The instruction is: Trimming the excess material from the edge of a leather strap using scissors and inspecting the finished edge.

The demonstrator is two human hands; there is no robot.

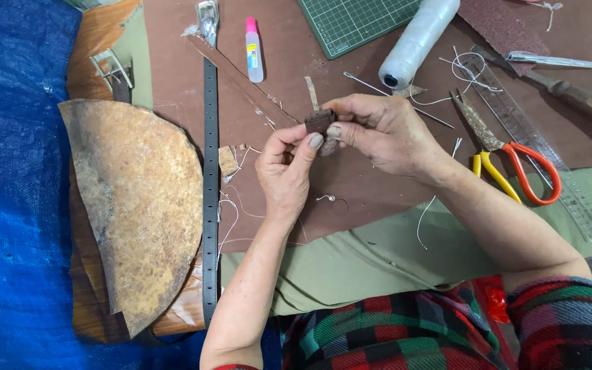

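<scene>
The left hand (288,164) and the right hand (378,130) meet above the middle of the desk (378,260), both pinched shut on one small brown leather piece (320,121). The left thumb and forefinger grip it from below and from the side, while the right fingertips close on its other end, so the piece is lifted clear of the desk and turned up toward the eyes, a hold that suits close, fiddly work. Whether a needle or thread runs through it I cannot tell; it is too small in this view.

Just behind the hands a long brown leather strip (241,79) runs diagonally, and a black belt (210,192) with punched holes lies straight down the desk, its buckle at the far end. A small glue bottle (253,49) stands near it. Within easy reach of the right hand lie orange-handled scissors (508,161), a clear ruler (536,144), a spool of white thread (416,41) and a green cutting mat (354,20). Loose thread ends and scraps scatter around. Left of the belt sits a rusty half-round metal plate (138,205) on a wooden block, beside blue tarpaulin (15,205).
</scene>
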